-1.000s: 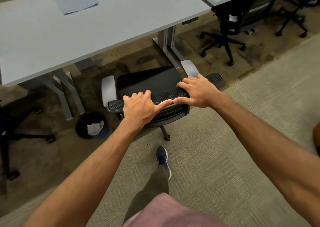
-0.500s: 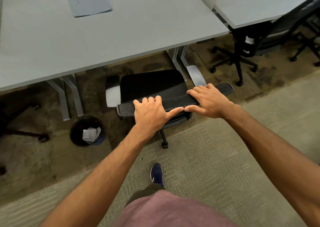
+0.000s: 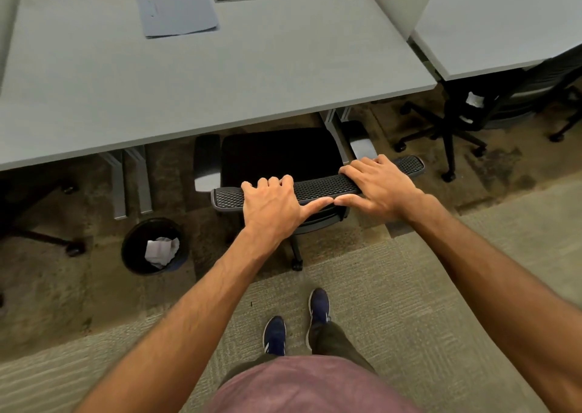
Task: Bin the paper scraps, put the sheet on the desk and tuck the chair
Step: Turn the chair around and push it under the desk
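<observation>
A black office chair [image 3: 277, 157] with grey armrests stands at the grey desk [image 3: 126, 91], its seat partly under the desk's front edge. My left hand [image 3: 272, 206] grips the top of the mesh backrest near its left end. My right hand [image 3: 376, 184] grips the same backrest toward its right end, and the two thumbs almost touch. A pale blue sheet [image 3: 176, 7] lies flat on the far part of the desk. A round black bin [image 3: 132, 255] on the floor left of the chair holds crumpled white paper scraps [image 3: 161, 251].
A grey desk leg [image 3: 130, 182] stands between bin and chair, another right of the seat. A second desk [image 3: 504, 18] with another black chair [image 3: 466, 113] under it is at right. A chair base [image 3: 41, 239] shows at far left. My feet [image 3: 296, 321] stand on carpet behind the chair.
The chair has rolled forward toward the desk, its seat now partly beneath the edge. Both hands stayed on the backrest and I stepped closer, feet now together.
</observation>
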Demonstrator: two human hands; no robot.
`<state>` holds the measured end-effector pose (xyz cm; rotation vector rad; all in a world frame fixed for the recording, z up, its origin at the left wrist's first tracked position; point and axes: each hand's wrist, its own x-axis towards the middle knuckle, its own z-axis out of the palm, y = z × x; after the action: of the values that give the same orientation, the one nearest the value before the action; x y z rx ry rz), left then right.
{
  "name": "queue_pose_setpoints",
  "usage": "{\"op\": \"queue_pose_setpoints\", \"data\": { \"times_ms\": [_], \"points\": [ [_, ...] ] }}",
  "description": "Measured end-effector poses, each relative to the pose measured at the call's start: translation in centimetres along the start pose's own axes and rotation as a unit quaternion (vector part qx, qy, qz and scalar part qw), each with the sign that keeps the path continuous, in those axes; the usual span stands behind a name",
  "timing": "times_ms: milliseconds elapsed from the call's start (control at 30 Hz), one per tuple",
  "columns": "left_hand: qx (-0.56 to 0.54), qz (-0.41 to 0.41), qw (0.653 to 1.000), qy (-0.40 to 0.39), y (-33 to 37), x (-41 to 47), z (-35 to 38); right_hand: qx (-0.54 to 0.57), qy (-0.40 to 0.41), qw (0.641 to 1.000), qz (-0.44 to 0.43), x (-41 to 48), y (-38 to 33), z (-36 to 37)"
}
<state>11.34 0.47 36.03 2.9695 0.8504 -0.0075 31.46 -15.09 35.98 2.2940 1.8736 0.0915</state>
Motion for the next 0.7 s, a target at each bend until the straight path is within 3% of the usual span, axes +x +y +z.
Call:
{"op": "queue_pose_setpoints", "data": {
  "times_ms": [700],
  "points": [
    [0.015,-0.11,0.991,0.071,0.9,12.7,0.4,0.029,0.031,0.995,-0.088,12.0,10.8,0.3]
  ]
}}
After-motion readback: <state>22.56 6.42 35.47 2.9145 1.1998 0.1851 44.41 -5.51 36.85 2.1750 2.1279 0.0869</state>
